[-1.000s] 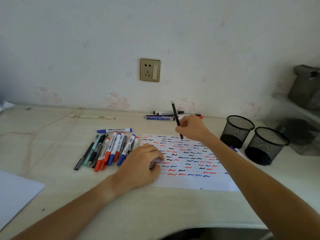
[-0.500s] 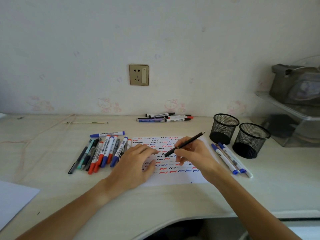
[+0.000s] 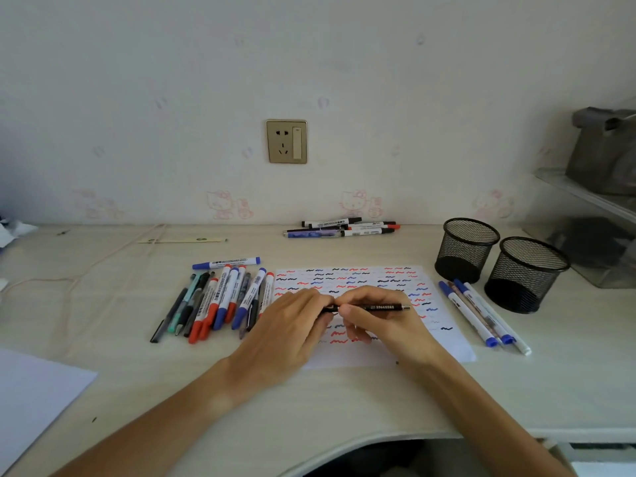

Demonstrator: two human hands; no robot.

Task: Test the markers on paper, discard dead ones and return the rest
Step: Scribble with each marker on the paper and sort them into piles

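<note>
Head view: both hands grip one slim black pen with white printed digits [image 3: 373, 307] level above the squiggle-covered white paper sheet [image 3: 444, 342].

The left hand [image 3: 292, 325] pinches the pen's left end, seemingly its cap; the right hand [image 3: 378, 325] grasps the barrel. It should be light, stiff and smooth, so grip mid-barrel. More markers [image 3: 220, 297] lie in a row left of the sheet; two black mesh cups [image 3: 499, 263] stand far right.

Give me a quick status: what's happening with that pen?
Both hands, left hand and right hand, grip the slim black pen level over the scribbled white paper. Two black mesh cups empty. Nothing in the way.
</note>
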